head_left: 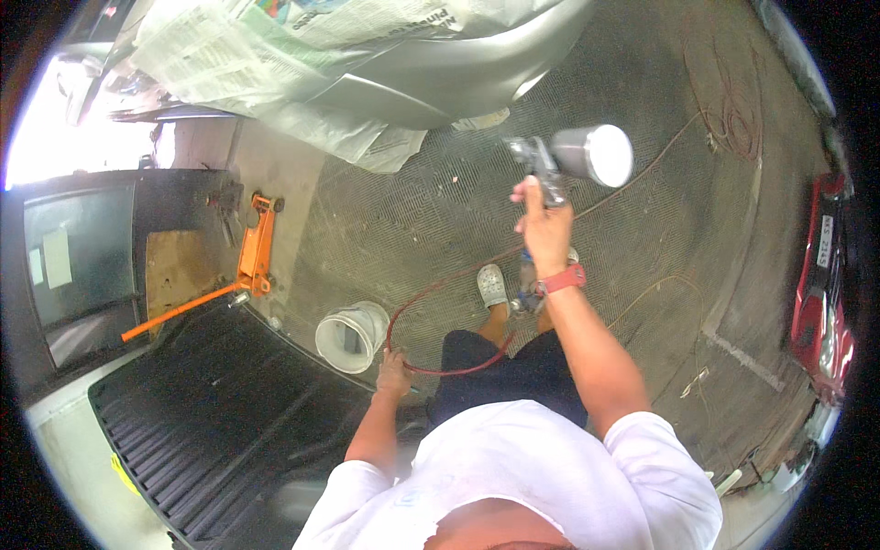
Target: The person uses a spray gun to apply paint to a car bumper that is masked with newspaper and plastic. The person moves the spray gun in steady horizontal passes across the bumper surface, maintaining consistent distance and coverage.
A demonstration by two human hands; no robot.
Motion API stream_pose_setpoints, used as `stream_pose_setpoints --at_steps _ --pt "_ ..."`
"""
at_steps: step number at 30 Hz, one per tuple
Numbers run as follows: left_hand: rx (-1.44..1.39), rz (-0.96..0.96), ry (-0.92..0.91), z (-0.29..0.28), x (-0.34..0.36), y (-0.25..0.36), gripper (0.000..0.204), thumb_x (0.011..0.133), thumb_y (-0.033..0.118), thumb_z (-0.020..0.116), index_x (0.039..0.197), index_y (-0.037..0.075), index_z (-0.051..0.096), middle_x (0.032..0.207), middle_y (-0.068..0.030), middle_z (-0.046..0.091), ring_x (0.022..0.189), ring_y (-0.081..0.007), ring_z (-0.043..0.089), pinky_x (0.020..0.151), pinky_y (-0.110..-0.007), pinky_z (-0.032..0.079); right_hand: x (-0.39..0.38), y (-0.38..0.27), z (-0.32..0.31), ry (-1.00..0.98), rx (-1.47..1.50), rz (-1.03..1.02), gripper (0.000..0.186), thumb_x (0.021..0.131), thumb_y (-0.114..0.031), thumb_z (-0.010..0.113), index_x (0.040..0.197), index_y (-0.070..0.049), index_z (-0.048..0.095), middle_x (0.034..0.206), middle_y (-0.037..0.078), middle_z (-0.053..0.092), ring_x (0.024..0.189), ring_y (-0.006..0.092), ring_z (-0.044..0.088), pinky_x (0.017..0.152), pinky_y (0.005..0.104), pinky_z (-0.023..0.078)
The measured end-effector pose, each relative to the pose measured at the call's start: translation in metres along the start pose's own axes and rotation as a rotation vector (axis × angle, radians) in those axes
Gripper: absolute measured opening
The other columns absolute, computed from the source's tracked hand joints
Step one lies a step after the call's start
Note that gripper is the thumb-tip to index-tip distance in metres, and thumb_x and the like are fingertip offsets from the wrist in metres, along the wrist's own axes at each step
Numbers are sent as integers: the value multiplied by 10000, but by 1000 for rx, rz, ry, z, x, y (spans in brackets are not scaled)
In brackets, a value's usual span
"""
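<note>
Judging by its even look, the silver panel point(440, 87) may be coated, newspaper point(229, 73) covering part; what is left cannot be told. The right hand point(547, 236) has its fingers closed around the spray gun point(547, 174), right of the panel's near edge; nozzle seems leftward, long axis left-right. The left hand point(394, 374) grips the red hose point(449, 371).

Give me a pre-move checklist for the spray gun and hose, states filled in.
1. Spray gun gripped in right hand: ok.
2. Red hose held in left hand: ok.
3. Hose clear of the body: not ok, in this view its loop crosses the dark shorts.
4. Gloves on: not ok, both hands bare.
5. Cup fill level: cannot tell.
6. Newspaper over silver panel: ok, partial cover.
</note>
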State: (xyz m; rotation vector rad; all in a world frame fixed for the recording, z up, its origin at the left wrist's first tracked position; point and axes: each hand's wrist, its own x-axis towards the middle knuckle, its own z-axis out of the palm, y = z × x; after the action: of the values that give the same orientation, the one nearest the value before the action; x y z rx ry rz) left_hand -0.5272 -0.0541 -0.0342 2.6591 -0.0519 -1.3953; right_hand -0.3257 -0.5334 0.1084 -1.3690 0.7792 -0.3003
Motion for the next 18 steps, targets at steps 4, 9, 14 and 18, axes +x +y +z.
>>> stream_pose_setpoints --at_steps 4,9,14,18 --pt "-209 -12 49 22 -1 -45 404 915 167 799 1296 114 675 1760 -127 416 1652 -467 304 1273 -605 402 -11 -23 71 -195 -42 -11 348 1132 -338 663 1104 -12 781 950 68 796 610 94 647 494 278 517" --pt "-331 -21 31 42 -9 -74 387 928 157 800 1296 130 683 1774 -150 398 1648 -485 301 1287 -598 391 -14 -45 116 -358 -10 -29 350 1132 -332 662 1118 -6 788 957 74 799 770 109 722 506 284 550" --pt "-390 -6 -14 38 -8 -45 389 943 181 812 1302 114 679 1765 -184 404 1649 -500 286 1280 -586 404 -2 -54 76 -208 -92 -60 466 1115 -439 663 1106 6 803 911 86 821 567 150 665 530 326 533" --pt "-362 53 24 36 4 -16 378 952 164 798 1305 99 680 1745 -215 419 1638 -499 308 1277 -569 413 2 -64 -2 26 -138 -138 431 1145 -407 625 1087 -17 801 922 71 805 551 121 630 497 306 511"
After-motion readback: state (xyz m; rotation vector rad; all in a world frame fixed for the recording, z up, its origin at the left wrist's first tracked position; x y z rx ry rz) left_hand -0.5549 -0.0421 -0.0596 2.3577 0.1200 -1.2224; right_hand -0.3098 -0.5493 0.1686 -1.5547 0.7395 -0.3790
